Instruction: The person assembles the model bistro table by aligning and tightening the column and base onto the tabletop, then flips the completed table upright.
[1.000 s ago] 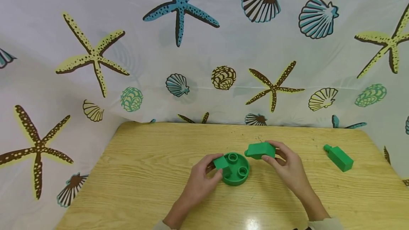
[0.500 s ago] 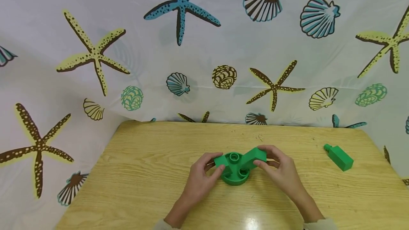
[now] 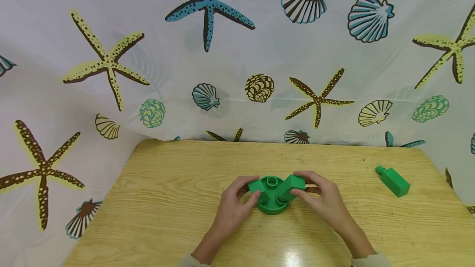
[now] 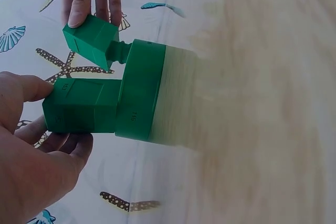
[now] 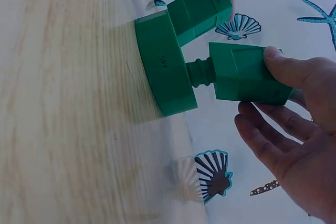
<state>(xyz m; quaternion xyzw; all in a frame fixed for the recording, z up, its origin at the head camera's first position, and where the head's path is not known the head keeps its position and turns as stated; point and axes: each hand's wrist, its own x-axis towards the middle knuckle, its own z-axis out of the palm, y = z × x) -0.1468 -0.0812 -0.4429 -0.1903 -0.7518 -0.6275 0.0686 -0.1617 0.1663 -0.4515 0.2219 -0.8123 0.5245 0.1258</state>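
Observation:
A round green base (image 3: 272, 208) with round threaded sockets lies on the table. My left hand (image 3: 234, 207) grips a green block (image 4: 81, 106) that stands upright on the base's left side, its lower end flush with the base. In my right hand (image 3: 326, 201), thumb and fingers pinch a second green block (image 5: 247, 72). This one tilts, and its ribbed, screw-like neck points down at the right-hand socket, with the neck's tip at the base's top and most of the thread showing. The back socket (image 3: 272, 181) holds nothing.
A third green block (image 3: 395, 182) with a threaded neck lies on its side at the table's right. The wooden table (image 3: 167, 184) meets a hanging cloth (image 3: 237, 61) printed with starfish and shells at the back and sides.
My right hand has moved left and swung its block from nearly level to neck-down over the right-hand socket. My left hand keeps its grip, and the base stays in place.

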